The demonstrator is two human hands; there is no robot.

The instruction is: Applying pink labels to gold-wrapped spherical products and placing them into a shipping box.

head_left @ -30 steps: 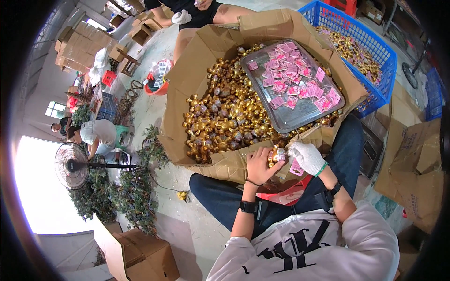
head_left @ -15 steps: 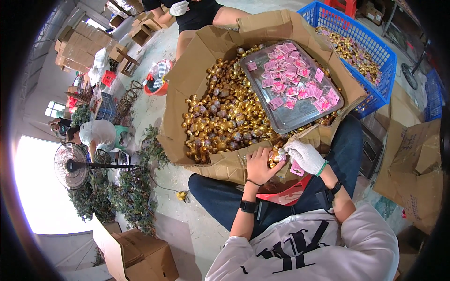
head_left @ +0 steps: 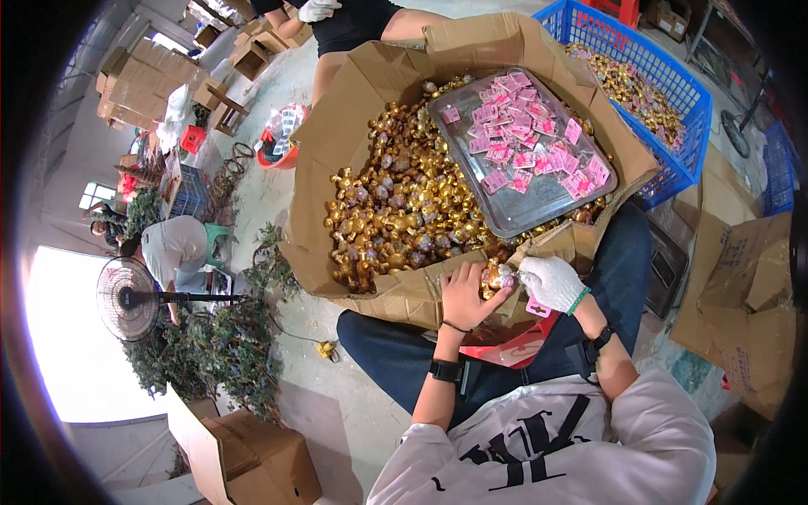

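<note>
My left hand (head_left: pixel 470 296), bare, is closed around a small shiny gold figurine (head_left: pixel 493 276) at the near rim of a big cardboard box (head_left: pixel 337 118). My right hand (head_left: pixel 551 284) wears a white knit glove with a green cuff, and its fingers are pinched together against the figurine's right side. From beneath those fingers sticks out a pink card tag (head_left: pixel 536 308) with a cut-out hole; the grip on it is partly hidden. Many similar gold figurines (head_left: pixel 396 227) fill the box. Resting on them is a metal tray (head_left: pixel 505 220) bearing many pink tags (head_left: pixel 526 126).
Behind the box at right stands a blue plastic basket (head_left: pixel 694 126) with more tagged gold pieces. Another person (head_left: pixel 353 25) sits across the box. To the left are a standing fan (head_left: pixel 128 298), leafy greenery (head_left: pixel 240 345) and an opened carton (head_left: pixel 261 459). Flattened cardboard (head_left: pixel 736 311) lies right.
My right hand has shifted slightly right, away from the figurine's middle. My left hand stays in place. Across the box, the other person's gloved hand has moved up and left.
</note>
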